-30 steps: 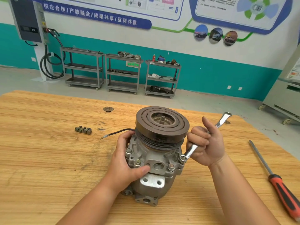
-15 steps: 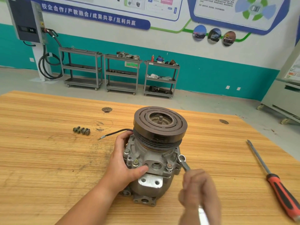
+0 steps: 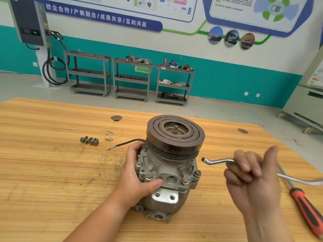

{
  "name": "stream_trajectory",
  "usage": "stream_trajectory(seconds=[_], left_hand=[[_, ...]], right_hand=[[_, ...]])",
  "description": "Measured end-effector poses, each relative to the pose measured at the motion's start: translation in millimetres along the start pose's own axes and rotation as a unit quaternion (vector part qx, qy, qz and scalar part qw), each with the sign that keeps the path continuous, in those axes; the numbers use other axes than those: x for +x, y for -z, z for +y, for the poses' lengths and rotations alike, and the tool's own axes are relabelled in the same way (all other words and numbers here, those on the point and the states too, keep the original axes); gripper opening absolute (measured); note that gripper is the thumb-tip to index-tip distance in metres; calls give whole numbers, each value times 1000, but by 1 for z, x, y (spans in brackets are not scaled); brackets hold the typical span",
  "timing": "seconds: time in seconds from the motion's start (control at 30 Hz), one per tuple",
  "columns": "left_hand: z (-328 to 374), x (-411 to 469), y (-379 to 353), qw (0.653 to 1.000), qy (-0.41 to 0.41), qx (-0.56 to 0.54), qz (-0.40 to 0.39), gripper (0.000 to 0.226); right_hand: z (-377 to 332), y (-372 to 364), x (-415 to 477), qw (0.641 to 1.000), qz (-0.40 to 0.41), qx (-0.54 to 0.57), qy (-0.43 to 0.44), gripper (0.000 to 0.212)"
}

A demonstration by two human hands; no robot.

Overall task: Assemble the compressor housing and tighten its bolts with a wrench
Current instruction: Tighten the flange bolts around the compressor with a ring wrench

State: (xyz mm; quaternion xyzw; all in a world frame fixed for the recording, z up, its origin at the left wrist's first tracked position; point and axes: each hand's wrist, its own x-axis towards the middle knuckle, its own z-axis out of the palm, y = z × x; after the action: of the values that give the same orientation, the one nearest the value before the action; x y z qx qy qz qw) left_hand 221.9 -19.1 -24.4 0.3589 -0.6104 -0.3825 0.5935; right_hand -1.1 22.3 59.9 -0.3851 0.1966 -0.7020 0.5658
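Wooden table [image 3: 43,172] boards carry the compressor [image 3: 167,198], which is stood upright near the middle, well back from the far edge, with its dark grooved pulley [image 3: 175,131] on top. The housing is gripped on its left side by the left hand [image 3: 138,179], the fingers wrapped behind and the thumb pressed against the front face.

The right hand [image 3: 251,175] is held in the air to the right of the housing, fingers curled round the shank of one wrench [image 3: 218,161] and thumb raised. The wrench's ring end is seen just beside the pulley, touching no bolt; its other end is blurred.

The widest stretch of tabletop is found left of the compressor. The narrower strip on the right is partly taken by one red-handled screwdriver [image 3: 305,206], laid along the slanting right edge.

Four bolts can be counted seated around the housing flange. What appear to be four loose bolts [image 3: 89,140] are lined up to the left, beyond one black wire [image 3: 125,144] trailing from the compressor. Three grey carts [image 3: 89,74] are ranged against the far wall.
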Motion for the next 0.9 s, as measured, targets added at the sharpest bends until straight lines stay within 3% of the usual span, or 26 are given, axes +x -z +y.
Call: stream_trajectory(seconds=[0.07, 0.13, 0.23, 0.4, 0.53, 0.8, 0.9], left_hand=[[0, 0, 0, 1000, -2, 0, -2, 83], [0, 1, 0, 1000, -5, 1, -2, 80], [0, 1, 0, 1000, -8, -1, -3, 78], [-3, 2, 1, 1000, -11, 0, -5, 77], [-3, 2, 1, 1000, -15, 0, -3, 77], [-4, 2, 1, 1000, -17, -2, -7, 77], [-3, 2, 1, 1000, -18, -1, -6, 77]], right_hand=[[1, 12, 22, 991, -30, 92, -92, 54], [0, 17, 31, 984, -26, 92, -150, 52], [9, 22, 49, 946, -141, 168, -240, 51], [18, 22, 65, 910, -177, 153, -343, 56], [19, 21, 73, 904, -169, 124, -372, 57], [22, 24, 80, 849, -198, 179, -456, 49], [27, 18, 77, 868, -160, 189, -430, 51]])
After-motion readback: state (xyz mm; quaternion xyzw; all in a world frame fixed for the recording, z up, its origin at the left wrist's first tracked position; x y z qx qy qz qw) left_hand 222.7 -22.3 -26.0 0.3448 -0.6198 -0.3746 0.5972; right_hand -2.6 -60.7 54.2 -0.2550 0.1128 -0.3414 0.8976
